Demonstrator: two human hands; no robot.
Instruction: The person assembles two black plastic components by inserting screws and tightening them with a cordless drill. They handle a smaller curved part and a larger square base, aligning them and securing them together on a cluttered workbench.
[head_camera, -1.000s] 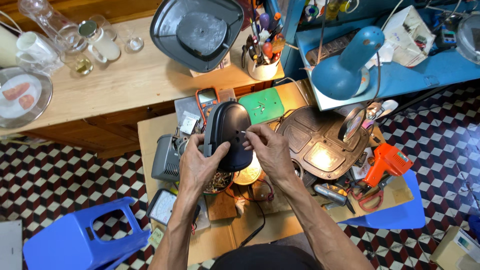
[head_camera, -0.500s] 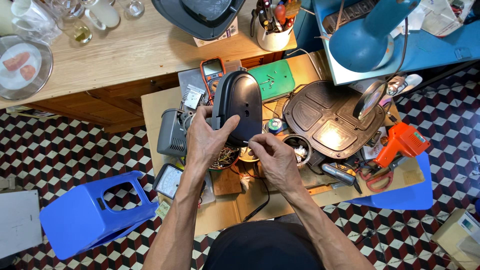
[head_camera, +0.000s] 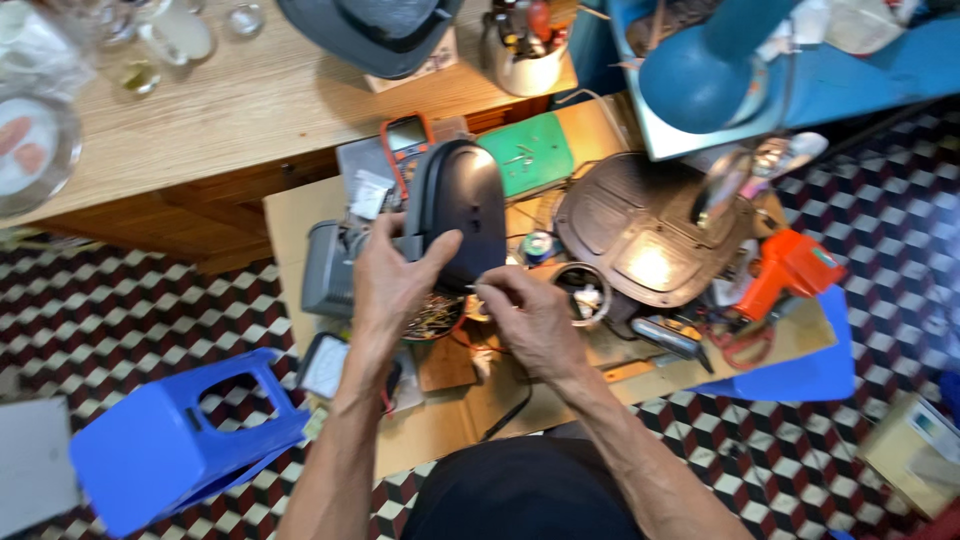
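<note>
My left hand grips a dark, rounded plastic housing by its lower left side and holds it tilted above the low workbench. My right hand is beside its lower edge, with fingertips pinched on a thin metal pin or screw that is too small to make out. Below both hands lies a round dish of small metal parts.
A brown plastic cover, an orange tool, a green mat, a multimeter and a grey box crowd the bench. A blue lamp hangs over the right. A blue stool lies on the checkered floor.
The view has shifted downward and nearer. My right hand has drawn back from the housing's face to its lower edge, pinching something small. My left hand keeps hold of the housing.
</note>
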